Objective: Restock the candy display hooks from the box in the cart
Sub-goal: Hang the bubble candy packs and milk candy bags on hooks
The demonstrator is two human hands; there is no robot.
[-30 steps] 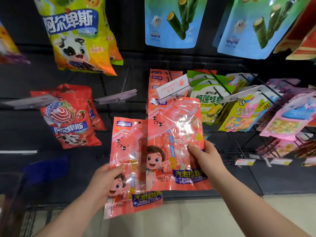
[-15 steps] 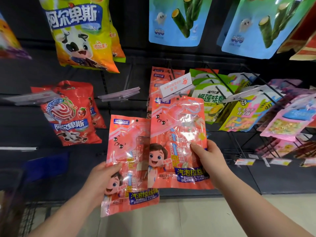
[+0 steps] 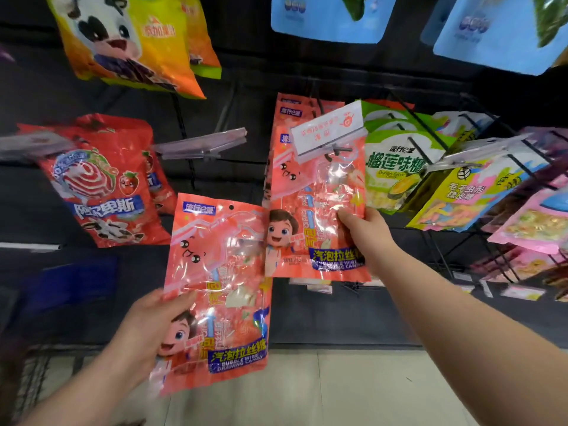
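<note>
Low in the frame, left of centre, the left hand [image 3: 147, 327] grips the lower pink candy bag [image 3: 221, 281] by its left edge, thumb curled over the front. The bag stands upright and rises above the hand.

Right of centre, the right hand [image 3: 365, 238] pinches the upper pink candy bag [image 3: 310, 216] at its right edge, thumb on the front. That bag's left edge lies just beside the lower bag's upper right corner. Its top sits behind the white price label [image 3: 329, 133] at the tip of the hook [image 3: 338, 148]; whether it hangs on the hook cannot be told.

Behind it hang more pink bags [image 3: 290, 110]. Farther back hang red strawberry bags [image 3: 98, 179] at the left, green durian bags [image 3: 396, 167] at the right, a yellow cow bag [image 3: 123, 44] in the upper left and blue bags [image 3: 332, 16] along the top.
</note>
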